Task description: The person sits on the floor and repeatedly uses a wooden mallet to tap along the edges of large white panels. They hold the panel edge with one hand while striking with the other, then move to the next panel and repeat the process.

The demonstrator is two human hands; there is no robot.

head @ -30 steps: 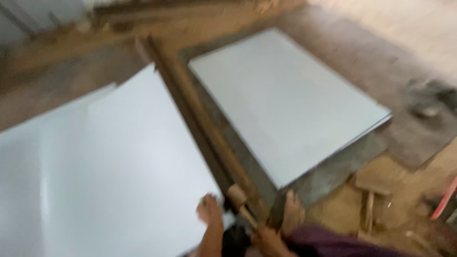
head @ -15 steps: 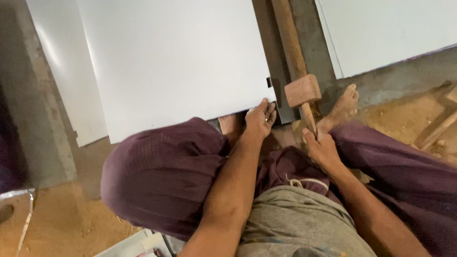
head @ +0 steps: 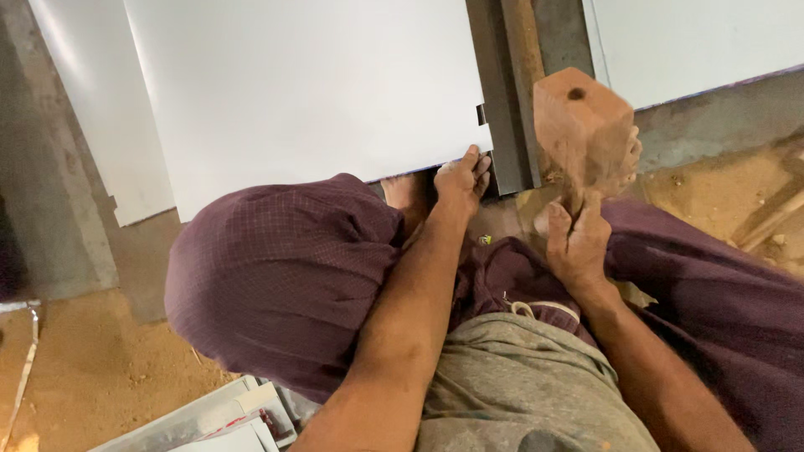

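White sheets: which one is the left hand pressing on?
The large white sheet left of the metal bar; the left hand holds its near corner. The other sheet lies untouched.

A chunky wooden mallet (head: pixel 584 125) is held up off the floor, its blocky reddish head showing a round hole on top. A big white sheet (head: pixel 301 92) is laid flat, its near edge pinned at the corner beside a dark metal bar (head: pixel 502 109).

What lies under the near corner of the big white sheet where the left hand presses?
The left hand presses the white sheet at its near corner. Beside that corner runs a dark metal bar. What lies beneath the sheet is covered; the right hand holds a wooden mallet nearby.
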